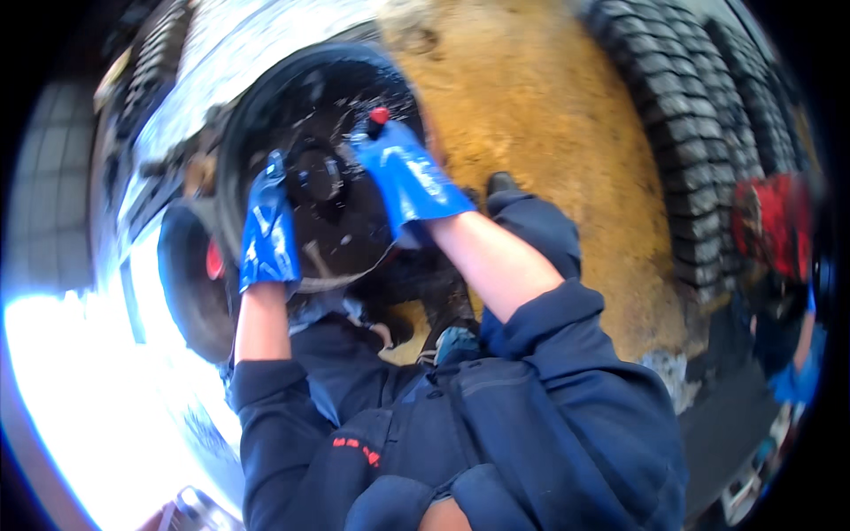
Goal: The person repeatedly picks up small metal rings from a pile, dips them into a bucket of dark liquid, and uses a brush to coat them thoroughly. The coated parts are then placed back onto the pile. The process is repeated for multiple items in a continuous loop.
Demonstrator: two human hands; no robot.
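Observation:
A large round black tub (239, 133) holds dark, glistening liquid. Both my hands wear long, wet blue rubber gloves and reach in over it. My right hand (381, 159) is closed on a small dark object with a red end (379, 116), at the right side of the tub; its kind does not show. My left hand (270, 208) reaches along the tub's left side, its fingers blurred, and whether it grips anything is not clear. Between my hands, a dark ring-shaped form (317, 174) shows in the liquid.
Large chunky-tread tyres (686, 150) stand at the right, beside a red object (779, 226). A dark round container (190, 279) sits left of the tub. The floor (531, 88) is stained yellow-brown. Another person in blue (799, 367) is at the far right edge.

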